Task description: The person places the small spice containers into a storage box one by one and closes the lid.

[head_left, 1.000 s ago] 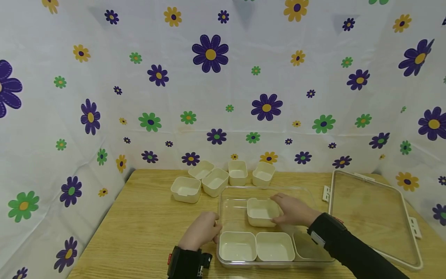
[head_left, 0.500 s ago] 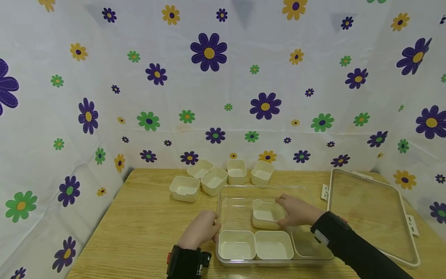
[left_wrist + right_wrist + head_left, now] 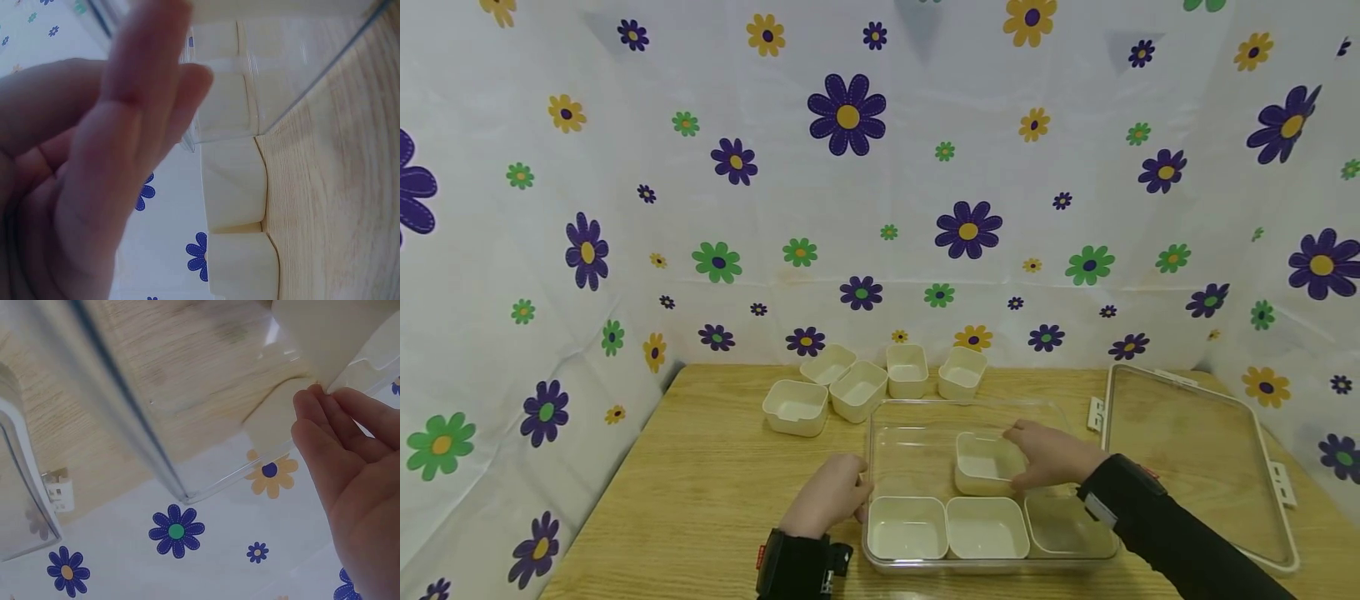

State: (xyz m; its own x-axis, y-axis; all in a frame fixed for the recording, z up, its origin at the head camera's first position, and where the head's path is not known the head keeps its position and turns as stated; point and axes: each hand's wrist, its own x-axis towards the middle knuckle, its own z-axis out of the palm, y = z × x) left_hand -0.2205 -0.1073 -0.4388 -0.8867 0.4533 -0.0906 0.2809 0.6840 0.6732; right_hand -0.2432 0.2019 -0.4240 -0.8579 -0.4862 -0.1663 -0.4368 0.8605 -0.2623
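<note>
A wooden counter (image 3: 685, 500) carries a clear box (image 3: 985, 563), with a clear lid (image 3: 1187, 467) to its right. The left hand (image 3: 829, 492) is at the box's left wall; whether its fingers grip it cannot be told. The right hand (image 3: 1052, 454), the nearer one, pinches the right side of the held cup (image 3: 985, 467), which lies leftward from those fingers, over the box's back half, seemingly longer from left to right. The front row has a left cup (image 3: 908, 529) and a middle cup (image 3: 987, 529); no cup shows at front right. Five loose cups (image 3: 858, 392) stand behind.
</note>
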